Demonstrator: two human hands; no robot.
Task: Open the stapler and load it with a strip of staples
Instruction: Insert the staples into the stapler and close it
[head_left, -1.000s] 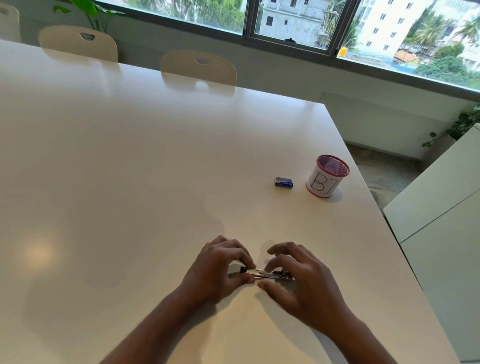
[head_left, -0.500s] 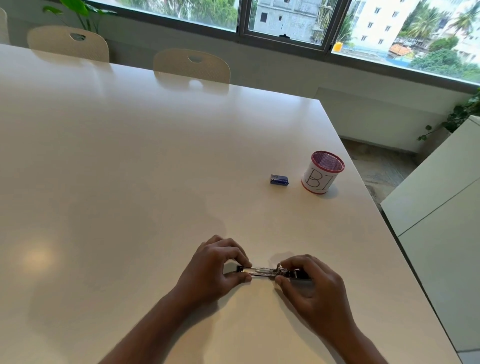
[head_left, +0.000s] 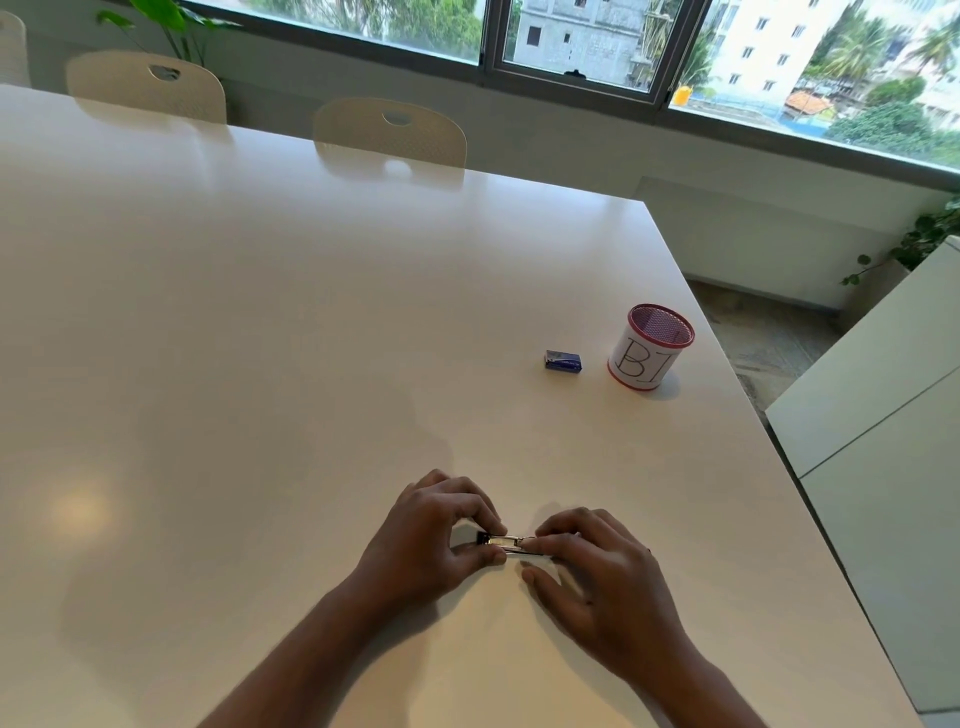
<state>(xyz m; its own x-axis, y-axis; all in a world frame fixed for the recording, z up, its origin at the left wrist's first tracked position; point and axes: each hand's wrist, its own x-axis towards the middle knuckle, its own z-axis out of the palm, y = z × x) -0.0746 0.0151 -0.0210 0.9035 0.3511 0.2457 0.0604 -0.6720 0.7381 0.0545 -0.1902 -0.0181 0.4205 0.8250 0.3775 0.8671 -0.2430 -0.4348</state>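
A small black and silver stapler (head_left: 506, 543) lies on the white table (head_left: 260, 338) near its front edge, between both hands. My left hand (head_left: 431, 540) pinches its left end with thumb and curled fingers. My right hand (head_left: 597, 577) covers its right end, with fingers curled over it and the thumb below. Only the shiny middle section of the stapler shows. A small blue staple box (head_left: 563, 360) lies farther back on the right, apart from both hands.
A white pen cup with a red mesh rim (head_left: 649, 347) stands right of the blue box, close to the table's right edge. Two beige chairs (head_left: 389, 132) stand at the far side. A white cabinet (head_left: 883, 441) is off to the right.
My right hand has slid left along the stapler and now covers more of its right end. The left hand keeps its hold. The camera view shifted slightly.
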